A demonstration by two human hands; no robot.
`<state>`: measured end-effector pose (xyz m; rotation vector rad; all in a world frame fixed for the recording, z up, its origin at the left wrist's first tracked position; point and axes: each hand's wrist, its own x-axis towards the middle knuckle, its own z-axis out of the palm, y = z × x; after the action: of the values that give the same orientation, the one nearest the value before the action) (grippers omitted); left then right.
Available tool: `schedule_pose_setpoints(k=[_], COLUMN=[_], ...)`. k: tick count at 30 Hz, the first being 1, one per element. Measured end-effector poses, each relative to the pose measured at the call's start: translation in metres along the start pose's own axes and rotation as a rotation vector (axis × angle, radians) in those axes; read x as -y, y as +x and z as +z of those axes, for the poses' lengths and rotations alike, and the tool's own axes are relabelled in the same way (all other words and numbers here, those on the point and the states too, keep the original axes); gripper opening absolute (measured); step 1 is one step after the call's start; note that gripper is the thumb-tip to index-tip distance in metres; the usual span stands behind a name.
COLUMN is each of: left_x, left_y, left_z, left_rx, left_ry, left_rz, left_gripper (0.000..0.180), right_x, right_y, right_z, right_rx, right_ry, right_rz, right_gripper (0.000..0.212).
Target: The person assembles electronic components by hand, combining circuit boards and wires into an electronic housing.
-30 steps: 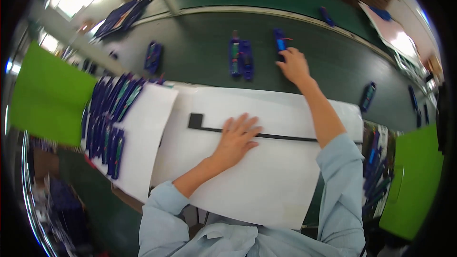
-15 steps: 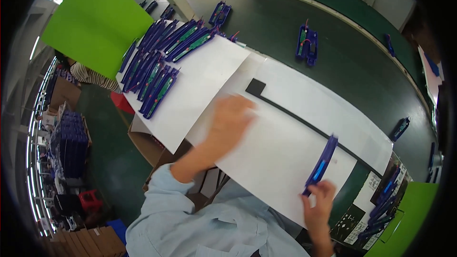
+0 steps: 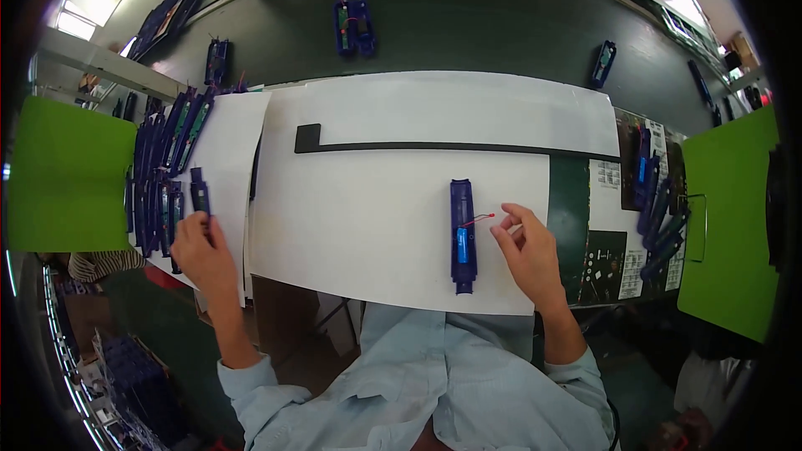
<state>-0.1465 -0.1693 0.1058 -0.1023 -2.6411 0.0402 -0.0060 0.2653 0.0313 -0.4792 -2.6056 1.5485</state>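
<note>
Casing holds a blue battery, right fingers parted near it, left fingers gripping another casing.

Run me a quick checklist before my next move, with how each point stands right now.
1. Blue casing lying on the white surface: ok.
2. Blue battery sitting within that casing: ok.
3. Red-tipped wire wholly inside: not ok, it sticks out past the casing's right side.
4. Right hand clear of the casing: ok, it is beside it.
5. Left hand firmly gripping the other casing at the left: cannot tell, the fingers hide its lower end.
</note>
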Motion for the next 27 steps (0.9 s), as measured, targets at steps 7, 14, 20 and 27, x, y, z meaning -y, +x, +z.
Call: schedule_pose_setpoints(k=[7, 14, 20, 27], left_x=[-0.192, -0.232, -0.228, -0.233], left_y=[-0.072, -0.080, -0.071, -0.058], left_z=[0.024, 0.024, 0.028, 0.025], left_rx=[0.393, 0.543, 0.630, 0.414], left_ry=[-0.803, -0.937, -1.057, -1.056], left_rz=[0.094, 0.250, 0.251, 0.272], left_gripper=[0.019, 0.030, 0.033, 0.021], right_x=[-0.004, 0.007, 0.009, 0.021], right_y=[0.012, 0.019, 0.023, 0.020], right_z=[0.009, 0.023, 0.047, 0.040], right_rx=[0.081, 0.165, 0.141, 0.157], right_ry=[0.120, 0.507, 0.600, 0.254], right_rz=[0.049, 0.144, -0.051, -0.041], right_gripper=[0.028, 0.012, 0.010, 0.010])
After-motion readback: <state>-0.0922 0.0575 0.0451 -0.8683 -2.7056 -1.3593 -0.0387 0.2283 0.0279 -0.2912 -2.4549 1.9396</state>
